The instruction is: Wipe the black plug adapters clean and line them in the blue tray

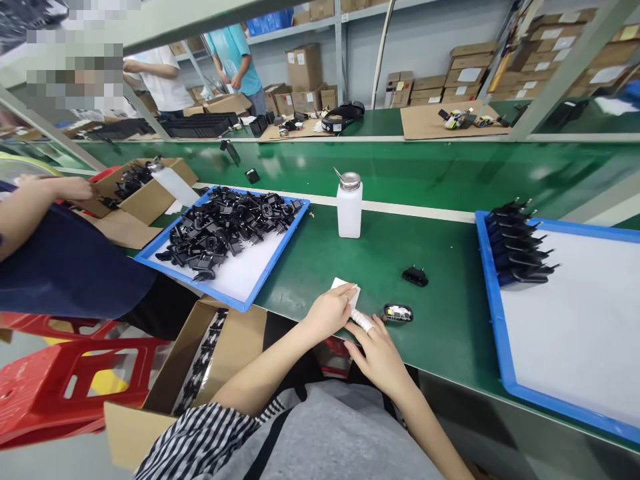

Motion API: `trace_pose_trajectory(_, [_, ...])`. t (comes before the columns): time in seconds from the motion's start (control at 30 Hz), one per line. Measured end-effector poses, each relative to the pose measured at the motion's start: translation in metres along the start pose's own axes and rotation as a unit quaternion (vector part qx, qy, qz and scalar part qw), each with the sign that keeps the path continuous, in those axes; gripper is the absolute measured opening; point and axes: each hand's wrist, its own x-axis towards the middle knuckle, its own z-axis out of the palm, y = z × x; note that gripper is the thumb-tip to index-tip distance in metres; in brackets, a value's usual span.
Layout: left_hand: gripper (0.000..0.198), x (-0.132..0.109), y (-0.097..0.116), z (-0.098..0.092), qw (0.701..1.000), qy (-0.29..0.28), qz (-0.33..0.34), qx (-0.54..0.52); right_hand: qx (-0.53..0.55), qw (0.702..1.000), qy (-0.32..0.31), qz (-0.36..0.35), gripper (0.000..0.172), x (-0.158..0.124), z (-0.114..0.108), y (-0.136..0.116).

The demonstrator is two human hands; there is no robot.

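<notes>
Right hand [380, 355] loose, empty — black adapter [398, 313] just right of its fingertips, lying crosswise; left hand [331, 311] pinches a white wipe [344, 287].

two blue trays: one [190, 285] off the left hand [330, 312], one [494, 300] off the right hand [380, 357]. two white bottles [349, 210] [173, 183]. two loose black plug parts [415, 275] [398, 313] just beyond the right hand. one white wipe [345, 287] under the left.
</notes>
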Motion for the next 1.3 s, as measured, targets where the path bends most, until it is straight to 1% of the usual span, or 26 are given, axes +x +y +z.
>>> trace_pose_trajectory(0.13, [0.047, -0.001, 0.0, -0.005, 0.998, -0.046, 0.033, -0.021, 0.0, 1.0, 0.028, -0.003, 0.027, -0.009, -0.004, 0.001])
trace_pose_trajectory(0.17, [0.05, -0.001, -0.002, -0.009, 0.997, -0.053, 0.041, -0.036, 0.001, 0.999, 0.036, -0.003, 0.026, -0.013, -0.007, 0.002])
trace_pose_trajectory(0.2, [0.049, -0.001, -0.003, -0.014, 0.997, -0.047, 0.043, -0.054, 0.003, 0.999, 0.044, -0.004, 0.026, -0.016, -0.009, 0.002])
trace_pose_trajectory(0.27, [0.041, -0.001, -0.008, -0.023, 0.996, 0.013, 0.022, -0.081, 0.011, 0.998, 0.056, -0.008, 0.024, -0.022, -0.015, 0.002])
trace_pose_trajectory(0.33, [0.035, -0.001, -0.012, -0.027, 0.994, 0.077, 0.005, -0.072, 0.022, 0.997, 0.067, -0.013, 0.023, -0.025, -0.02, 0.002])
trace_pose_trajectory(0.37, [0.035, -0.001, -0.013, -0.027, 0.995, 0.081, 0.013, -0.052, 0.028, 0.997, 0.072, -0.015, 0.023, -0.026, -0.021, 0.002])
trace_pose_trajectory(0.4, [0.036, -0.001, -0.013, -0.024, 0.997, 0.059, 0.033, -0.027, 0.034, 0.996, 0.076, -0.016, 0.022, -0.026, -0.022, 0.001])
trace_pose_trajectory(0.43, [0.04, -0.003, -0.012, -0.02, 0.998, 0.019, 0.056, 0.001, 0.039, 0.996, 0.077, -0.017, 0.022, -0.026, -0.023, 0.001])
trace_pose_trajectory(0.5, [0.055, -0.007, -0.009, -0.01, 0.993, -0.063, 0.082, 0.053, 0.048, 0.996, 0.071, -0.023, 0.022, -0.024, -0.024, 0.0])
trace_pose_trajectory(0.53, [0.063, -0.011, -0.008, -0.005, 0.99, -0.088, 0.083, 0.071, 0.051, 0.996, 0.065, -0.027, 0.022, -0.023, -0.024, -0.001])
trace_pose_trajectory(0.6, [0.075, -0.019, -0.007, 0.003, 0.987, -0.109, 0.077, 0.091, 0.059, 0.996, 0.056, -0.03, 0.021, -0.021, -0.025, -0.002])
trace_pose_trajectory(0.67, [0.081, -0.03, -0.01, 0.008, 0.986, -0.109, 0.07, 0.101, 0.067, 0.996, 0.06, -0.027, 0.021, -0.019, -0.027, -0.003])
trace_pose_trajectory(0.7, [0.079, -0.036, -0.012, 0.01, 0.987, -0.106, 0.069, 0.103, 0.072, 0.995, 0.065, -0.024, 0.02, -0.019, -0.028, -0.003])
trace_pose_trajectory(0.77, [0.066, -0.047, -0.018, 0.013, 0.988, -0.1, 0.074, 0.09, 0.083, 0.994, 0.074, -0.022, 0.02, -0.017, -0.031, -0.004])
trace_pose_trajectory(0.87, [0.048, -0.062, -0.026, 0.011, 0.992, -0.086, 0.087, 0.013, 0.106, 0.991, 0.077, -0.001, 0.02, -0.012, -0.032, -0.006])
trace_pose_trajectory(0.9, [0.045, -0.064, -0.027, 0.008, 0.994, -0.071, 0.073, -0.032, 0.121, 0.989, 0.076, 0.022, 0.021, -0.01, -0.032, -0.007])
trace_pose_trajectory(0.97, [0.038, -0.066, -0.026, 0.0, 0.986, -0.031, 0.003, -0.163, 0.185, 0.975, 0.071, 0.096, 0.025, -0.003, -0.029, -0.007])
trace_pose_trajectory(1.0, [0.035, -0.065, -0.024, -0.005, 0.966, -0.014, -0.047, -0.254, 0.238, 0.959, 0.065, 0.137, 0.028, 0.001, -0.028, -0.007])
trace_pose_trajectory(1.03, [0.032, -0.062, -0.022, -0.011, 0.929, -0.001, -0.103, -0.354, 0.302, 0.936, 0.052, 0.174, 0.032, 0.005, -0.026, -0.006])
trace_pose_trajectory(1.07, [0.032, -0.06, -0.02, -0.016, 0.877, 0.009, -0.157, -0.455, 0.37, 0.906, 0.031, 0.202, 0.035, 0.01, -0.024, -0.006])
trace_pose_trajectory(1.13, [0.033, -0.053, -0.016, -0.025, 0.747, 0.023, -0.245, -0.618, 0.484, 0.841, -0.02, 0.239, 0.04, 0.022, -0.02, -0.005])
trace_pose_trajectory(1.17, [0.034, -0.05, -0.015, -0.028, 0.686, 0.026, -0.274, -0.674, 0.523, 0.814, -0.045, 0.249, 0.041, 0.028, -0.018, -0.006])
trace_pose_trajectory(1.2, [0.034, -0.048, -0.014, -0.03, 0.636, 0.026, -0.294, -0.713, 0.55, 0.792, -0.066, 0.256, 0.041, 0.034, -0.017, -0.007])
trace_pose_trajectory(1.23, [0.034, -0.046, -0.014, -0.032, 0.6, 0.02, -0.303, -0.74, 0.568, 0.777, -0.083, 0.259, 0.041, 0.04, -0.015, -0.009])
trace_pose_trajectory(1.27, [0.033, -0.044, -0.014, -0.032, 0.575, 0.009, -0.303, -0.76, 0.576, 0.769, -0.095, 0.259, 0.041, 0.046, -0.014, -0.012])
trace_pose_trajectory(1.3, [0.033, -0.043, -0.014, -0.033, 0.561, -0.006, -0.294, -0.773, 0.574, 0.769, -0.106, 0.259, 0.04, 0.052, -0.014, -0.016])
